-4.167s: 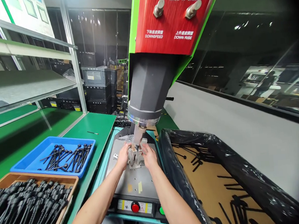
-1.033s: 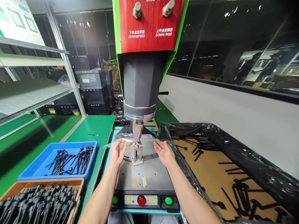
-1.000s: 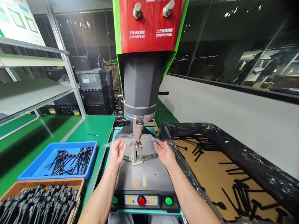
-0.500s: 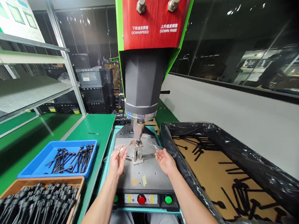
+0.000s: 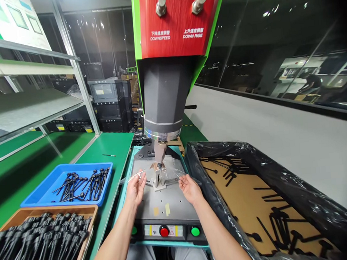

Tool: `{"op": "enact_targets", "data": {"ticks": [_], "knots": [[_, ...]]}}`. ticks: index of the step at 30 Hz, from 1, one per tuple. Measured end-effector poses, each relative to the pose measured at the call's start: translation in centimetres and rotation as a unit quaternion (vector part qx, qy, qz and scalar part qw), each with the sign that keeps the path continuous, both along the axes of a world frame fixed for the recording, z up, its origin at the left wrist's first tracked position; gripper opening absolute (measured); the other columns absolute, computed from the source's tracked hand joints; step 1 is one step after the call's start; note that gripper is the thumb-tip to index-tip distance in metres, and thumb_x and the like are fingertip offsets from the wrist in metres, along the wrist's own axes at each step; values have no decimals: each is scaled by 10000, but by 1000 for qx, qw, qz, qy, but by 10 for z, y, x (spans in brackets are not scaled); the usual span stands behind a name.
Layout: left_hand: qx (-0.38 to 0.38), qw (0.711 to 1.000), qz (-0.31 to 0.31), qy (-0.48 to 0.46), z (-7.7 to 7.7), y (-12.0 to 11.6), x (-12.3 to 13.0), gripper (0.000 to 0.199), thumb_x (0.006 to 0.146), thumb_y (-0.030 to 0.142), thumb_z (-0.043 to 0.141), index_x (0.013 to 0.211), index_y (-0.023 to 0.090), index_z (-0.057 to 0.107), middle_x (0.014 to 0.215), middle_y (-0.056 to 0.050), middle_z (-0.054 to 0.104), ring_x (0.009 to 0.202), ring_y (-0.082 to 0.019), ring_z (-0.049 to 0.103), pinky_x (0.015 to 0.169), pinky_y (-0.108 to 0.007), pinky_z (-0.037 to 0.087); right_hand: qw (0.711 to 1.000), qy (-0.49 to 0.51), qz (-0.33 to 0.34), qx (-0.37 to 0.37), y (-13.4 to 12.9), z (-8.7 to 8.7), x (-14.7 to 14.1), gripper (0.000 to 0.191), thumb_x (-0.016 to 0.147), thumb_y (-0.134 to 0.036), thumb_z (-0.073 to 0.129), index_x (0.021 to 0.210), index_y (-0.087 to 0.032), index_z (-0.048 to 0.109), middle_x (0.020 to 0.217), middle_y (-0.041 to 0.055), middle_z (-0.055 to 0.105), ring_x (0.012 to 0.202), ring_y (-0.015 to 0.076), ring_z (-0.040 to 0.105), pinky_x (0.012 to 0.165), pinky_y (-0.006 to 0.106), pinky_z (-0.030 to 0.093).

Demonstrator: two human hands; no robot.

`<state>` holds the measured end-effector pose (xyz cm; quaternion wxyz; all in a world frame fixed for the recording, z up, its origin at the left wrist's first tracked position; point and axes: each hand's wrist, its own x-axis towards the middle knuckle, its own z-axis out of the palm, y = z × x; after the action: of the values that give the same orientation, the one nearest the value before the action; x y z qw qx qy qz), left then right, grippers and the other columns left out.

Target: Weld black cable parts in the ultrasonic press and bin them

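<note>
L hand [image 5: 134,190] and R hand [image 5: 191,190] are off the metal fixture [image 5: 157,179], one each side, a bit lower than 1 sec ago; so the handling now seems to be of clear film [image 5: 174,170], w/ the fixture left free. Fingers of both half curled, apparently pinching film; exact grip too small to tell. Small black part [image 5: 160,166] sits atop fixture, just under machine's horn [image 5: 160,149]; contact unclear. Blue tray [image 5: 50,185] w/ black rods at L.

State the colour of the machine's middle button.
Red; the middle button shows in the head view.
</note>
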<state>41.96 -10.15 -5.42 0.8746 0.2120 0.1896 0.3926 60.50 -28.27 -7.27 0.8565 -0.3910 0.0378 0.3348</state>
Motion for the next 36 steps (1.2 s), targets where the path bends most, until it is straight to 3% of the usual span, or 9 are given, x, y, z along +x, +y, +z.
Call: {"op": "enact_targets", "data": {"ticks": [8,14,18,24,27,30,32,33,36], "knots": [[-11,1000,-1,8,-4,-4,1,69,768,98,705,792,133,651,1122,-117,703,1057,-282,670,849,-335,598,1000,28,5,-4,1,-5,3,251,933,-245,584,709,-147,636,660,50,702,565,120,654,502,179,531],[-24,1000,-5,4,-12,-6,-1,72,788,113,683,817,152,629,1002,-92,724,1063,-264,669,937,-375,556,998,51,22,6,-5,-9,-2,309,959,-359,528,768,-140,632,708,62,694,596,131,661,523,197,548],[-32,999,-10,-5,-16,-9,-4,80,796,140,682,816,167,610,1053,-103,711,1109,-269,646,975,-400,528,998,58,17,1,-10,-14,-8,336,959,-426,506,829,-137,618,737,72,684,618,135,657,543,212,564],[-65,997,-6,37,-25,-14,-12,66,818,170,652,866,167,607,1047,-125,697,1036,-247,676,881,-378,579,995,53,-62,-63,-20,-27,-20,341,932,-506,496,877,-171,531,748,53,645,661,127,659,620,210,575],[-77,987,51,130,-36,-20,-24,31,831,172,616,819,160,590,963,-118,696,884,-203,706,754,-312,601,987,30,-118,-108,-33,-36,-33,321,881,-508,549,889,-194,487,767,29,630,665,125,654,625,217,565],[-62,971,120,195,-50,-25,-49,128,765,145,673,868,168,600,887,-69,683,787,-159,690,683,-253,576,976,-7,-158,-151,-57,-48,-51,394,761,-490,673,971,-205,499,753,-20,600,579,117,605,515,212,504],[24,950,167,261,-61,-27,-72,229,725,204,720,927,176,616,900,-57,679,831,-180,679,755,-299,565,958,-85,-173,-211,-79,-60,-66,507,697,-483,719,1074,-212,515,798,-16,612,588,135,594,494,231,468],[92,927,187,311,-67,-27,-85,268,719,256,727,955,178,625,936,-64,681,886,-207,672,825,-348,551,932,-163,-178,-269,-92,-68,-72,549,699,-503,704,1122,-204,522,842,10,627,641,164,611,525,260,479],[296,818,199,451,-86,-28,-120,399,732,391,689,1071,186,635,1134,-101,657,1102,-289,603,1024,-473,427,779,-410,-184,-437,-126,-95,-87,545,770,-587,586,1107,-159,594,1076,147,633,997,311,604,833,440,494]]}}
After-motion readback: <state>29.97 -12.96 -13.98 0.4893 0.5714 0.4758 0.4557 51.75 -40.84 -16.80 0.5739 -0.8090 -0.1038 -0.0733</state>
